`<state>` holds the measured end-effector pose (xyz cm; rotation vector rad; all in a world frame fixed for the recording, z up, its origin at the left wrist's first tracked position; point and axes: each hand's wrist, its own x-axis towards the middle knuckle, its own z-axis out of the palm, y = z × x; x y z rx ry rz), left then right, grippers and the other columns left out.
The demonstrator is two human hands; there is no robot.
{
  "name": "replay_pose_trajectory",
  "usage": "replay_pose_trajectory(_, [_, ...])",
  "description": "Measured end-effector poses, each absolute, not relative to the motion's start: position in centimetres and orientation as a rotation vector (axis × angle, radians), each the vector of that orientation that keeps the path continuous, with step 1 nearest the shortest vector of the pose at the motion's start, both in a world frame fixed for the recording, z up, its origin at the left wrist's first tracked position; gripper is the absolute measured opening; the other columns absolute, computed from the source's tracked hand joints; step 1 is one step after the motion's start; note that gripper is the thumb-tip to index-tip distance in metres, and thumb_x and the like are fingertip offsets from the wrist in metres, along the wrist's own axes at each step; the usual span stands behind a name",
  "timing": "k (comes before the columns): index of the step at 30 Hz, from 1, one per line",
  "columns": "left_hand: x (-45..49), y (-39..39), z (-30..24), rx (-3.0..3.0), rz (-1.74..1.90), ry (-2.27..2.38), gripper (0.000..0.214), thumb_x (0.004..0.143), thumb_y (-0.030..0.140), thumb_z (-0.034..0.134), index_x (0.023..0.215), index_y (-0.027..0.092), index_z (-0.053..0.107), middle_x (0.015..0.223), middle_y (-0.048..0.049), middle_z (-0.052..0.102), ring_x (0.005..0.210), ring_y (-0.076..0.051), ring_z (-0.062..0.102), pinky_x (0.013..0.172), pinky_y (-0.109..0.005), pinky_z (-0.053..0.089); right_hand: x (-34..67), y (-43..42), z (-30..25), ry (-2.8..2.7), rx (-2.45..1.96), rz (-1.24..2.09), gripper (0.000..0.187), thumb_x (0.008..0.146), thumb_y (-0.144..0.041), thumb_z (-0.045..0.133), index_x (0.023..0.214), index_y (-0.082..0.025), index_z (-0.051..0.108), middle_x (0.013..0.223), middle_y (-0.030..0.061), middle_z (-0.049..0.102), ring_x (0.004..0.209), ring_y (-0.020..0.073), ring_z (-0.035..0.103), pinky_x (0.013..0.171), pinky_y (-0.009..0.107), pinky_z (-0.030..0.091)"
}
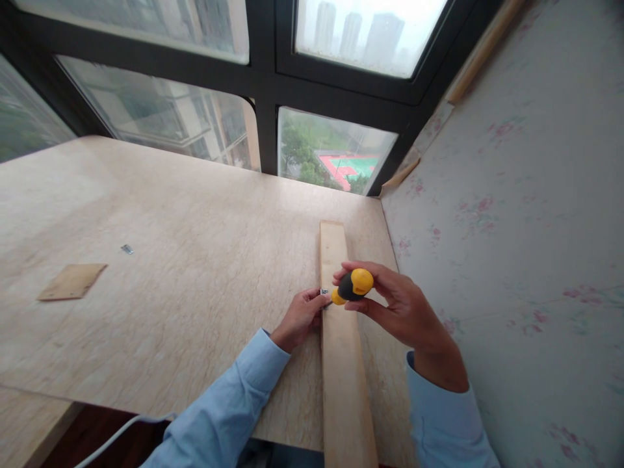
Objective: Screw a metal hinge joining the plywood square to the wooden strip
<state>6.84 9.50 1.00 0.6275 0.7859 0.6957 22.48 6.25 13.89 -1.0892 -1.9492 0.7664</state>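
Right hand (400, 305): grip holds the screwdriver (351, 286) above the wooden board (344, 364). Its long axis slants; the yellow butt faces up-right, the shaft down-left toward a metal piece (324, 292). Left hand (299, 318): grip narrow, pinching that piece at the board's left edge. The board runs lengthwise toward the window (336, 151).

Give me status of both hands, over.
Right hand grips yellow-black screwdriver. Left hand at small metal piece, left edge of wooden board. Brown square off to left.
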Motion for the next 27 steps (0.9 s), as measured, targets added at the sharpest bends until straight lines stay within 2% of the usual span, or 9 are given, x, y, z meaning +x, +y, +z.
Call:
replay_pose_trajectory(4, [6.9,9.5,0.8,0.63,0.723,0.756,0.035,0.068,0.04,0.078,0.088,0.013,0.07,0.068,-0.0016,0.062,0.058,-0.012,0.055,0.053,-0.022,0.042,21.4,6.8,13.5,-1.913,-1.185,0.365,0.047,0.069,-0.042,0.083,0.106,-0.026,0.06,0.095,0.0043,0.065,0.088,0.0229,0.064,0.079,0.037,0.056])
replay_pose_trajectory(7, [6.9,9.5,0.8,0.655,0.748,0.809,0.03,0.069,0.039,0.077,0.082,0.013,0.07,0.06,0.0019,0.056,0.05,-0.008,0.045,0.046,-0.02,0.034,20.9,6.7,13.4,-1.893,-1.179,0.449,0.059,0.066,-0.045,0.085,0.114,-0.026,0.057,0.108,0.0068,0.062,0.101,0.0256,0.062,0.088,0.04,0.055])
replay_pose_trajectory(10, [6.9,9.5,1.0,0.642,0.746,0.794,0.029,0.069,0.037,0.078,0.083,0.013,0.069,0.064,0.0015,0.059,0.051,-0.008,0.047,0.048,-0.02,0.035,21.2,6.1,13.7,-1.897,-1.082,0.754,0.069,0.079,-0.039,0.076,0.138,-0.029,0.042,0.137,0.011,0.052,0.126,0.0279,0.053,0.104,0.045,0.047])
replay_pose_trajectory(12, [6.9,9.5,1.1,0.624,0.73,0.782,0.032,0.068,0.038,0.078,0.086,0.013,0.069,0.069,-0.0005,0.063,0.055,-0.01,0.052,0.051,-0.021,0.04,21.7,5.7,14.1,-1.89,-0.994,0.912,0.062,0.091,-0.031,0.063,0.145,-0.03,0.034,0.144,0.0112,0.049,0.131,0.0265,0.049,0.106,0.047,0.046])
replay_pose_trajectory(14, [6.9,9.5,1.1,0.62,0.715,0.786,0.035,0.068,0.039,0.079,0.088,0.013,0.069,0.072,-0.0024,0.065,0.058,-0.012,0.056,0.054,-0.023,0.043,22.0,5.5,14.3,-1.894,-0.949,0.943,0.052,0.095,-0.025,0.056,0.144,-0.03,0.038,0.138,0.0101,0.056,0.126,0.0247,0.055,0.103,0.045,0.048])
replay_pose_trajectory(16, [6.9,9.5,1.1,0.619,0.712,0.782,0.037,0.067,0.039,0.08,0.09,0.012,0.07,0.074,-0.0036,0.066,0.061,-0.013,0.058,0.055,-0.023,0.044,22.0,5.6,14.4,-1.921,-0.961,0.827,0.045,0.092,-0.024,0.062,0.134,-0.029,0.05,0.123,0.0076,0.065,0.113,0.0232,0.062,0.097,0.042,0.052])
replay_pose_trajectory(21, [7.0,9.4,1.2,0.626,0.72,0.788,0.036,0.067,0.04,0.079,0.09,0.013,0.072,0.076,-0.0032,0.068,0.061,-0.013,0.058,0.055,-0.024,0.044,21.2,6.5,14.0,-1.907,-1.094,0.314,0.049,0.066,-0.039,0.086,0.107,-0.025,0.063,0.096,0.0047,0.063,0.093,0.0237,0.063,0.081,0.038,0.055])
replay_pose_trajectory(24, [7.0,9.4,1.3,0.643,0.744,0.796,0.033,0.068,0.038,0.079,0.087,0.013,0.072,0.073,-0.0022,0.066,0.06,-0.012,0.056,0.054,-0.023,0.042,21.1,6.4,13.8,-1.9,-1.106,0.407,0.057,0.067,-0.049,0.083,0.113,-0.025,0.06,0.109,0.008,0.062,0.108,0.0277,0.06,0.091,0.043,0.053])
replay_pose_trajectory(27, [7.0,9.4,1.1,0.636,0.739,0.783,0.033,0.068,0.038,0.079,0.088,0.013,0.071,0.077,-0.0033,0.067,0.062,-0.012,0.057,0.056,-0.023,0.042,21.6,5.8,14.1,-1.914,-1.057,0.757,0.062,0.083,-0.045,0.07,0.138,-0.029,0.044,0.139,0.011,0.051,0.131,0.0285,0.048,0.105,0.047,0.046])
